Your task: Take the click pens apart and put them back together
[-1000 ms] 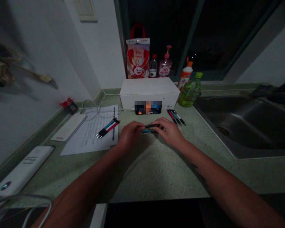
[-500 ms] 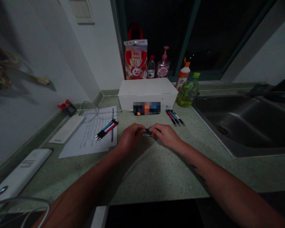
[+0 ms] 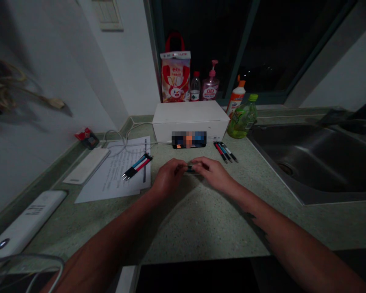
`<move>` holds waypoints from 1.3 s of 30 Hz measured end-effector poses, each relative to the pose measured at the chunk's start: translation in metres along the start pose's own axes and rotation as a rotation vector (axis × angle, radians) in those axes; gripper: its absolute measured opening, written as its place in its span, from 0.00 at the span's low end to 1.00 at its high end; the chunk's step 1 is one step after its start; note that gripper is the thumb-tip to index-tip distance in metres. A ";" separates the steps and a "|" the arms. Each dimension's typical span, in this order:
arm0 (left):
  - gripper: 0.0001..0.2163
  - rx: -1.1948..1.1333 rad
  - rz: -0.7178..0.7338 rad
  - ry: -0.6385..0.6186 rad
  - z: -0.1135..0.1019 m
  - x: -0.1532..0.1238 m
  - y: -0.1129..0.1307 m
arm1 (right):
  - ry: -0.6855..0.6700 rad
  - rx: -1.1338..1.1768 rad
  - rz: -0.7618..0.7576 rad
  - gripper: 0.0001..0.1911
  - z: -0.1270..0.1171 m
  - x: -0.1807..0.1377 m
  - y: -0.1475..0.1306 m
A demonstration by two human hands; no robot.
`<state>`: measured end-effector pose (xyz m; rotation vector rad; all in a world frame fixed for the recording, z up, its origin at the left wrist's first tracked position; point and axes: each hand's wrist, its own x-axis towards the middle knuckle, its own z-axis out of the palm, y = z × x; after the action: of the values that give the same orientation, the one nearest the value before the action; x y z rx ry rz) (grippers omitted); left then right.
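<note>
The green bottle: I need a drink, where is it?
In the head view, the green bottle stands right of the white box, beside the sink, in front of the orange-capped bottle.

Both hands, left hand (image 3: 167, 178) and right hand (image 3: 212, 174), now closer together around the pen (image 3: 190, 167).

I see a speckled green table (image 3: 201, 219) running along the wall to a steel sink (image 3: 317, 162) set into it at the right. A white box (image 3: 190, 118) sits at the back, with a phone (image 3: 189, 139) leaning against its front. Right of the phone lie three pens (image 3: 225, 151) side by side; a green bottle (image 3: 242, 118) stands just beside the box. On the left a printed sheet (image 3: 118, 173) carries another bunch of pens (image 3: 137, 166), a white pad (image 3: 87, 165) overlaps its edge, and a white cable (image 3: 122, 140) curls behind. A long white power bank (image 3: 27, 224) lies nearest me at far left.
</note>
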<state>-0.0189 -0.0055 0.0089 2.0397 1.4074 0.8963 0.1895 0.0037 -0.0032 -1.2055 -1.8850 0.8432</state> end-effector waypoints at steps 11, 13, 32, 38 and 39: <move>0.06 0.014 -0.071 0.059 -0.004 0.005 -0.003 | 0.029 -0.132 -0.100 0.06 -0.005 0.002 -0.004; 0.05 0.056 -0.113 0.069 -0.009 0.007 -0.008 | -0.060 -0.170 -0.077 0.06 -0.006 0.001 -0.004; 0.04 0.184 -0.181 -0.106 -0.013 0.007 -0.014 | -0.276 -0.500 -0.155 0.03 -0.008 -0.005 -0.011; 0.02 -0.190 -0.107 -0.077 -0.005 0.008 -0.013 | -0.060 -0.468 -0.135 0.05 -0.012 -0.003 -0.009; 0.02 -0.222 -0.102 -0.081 -0.004 0.008 -0.014 | -0.050 -0.458 -0.142 0.05 -0.012 -0.003 -0.010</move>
<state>-0.0286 0.0065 0.0036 1.8028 1.2945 0.8754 0.1959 -0.0009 0.0103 -1.3007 -2.2512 0.3755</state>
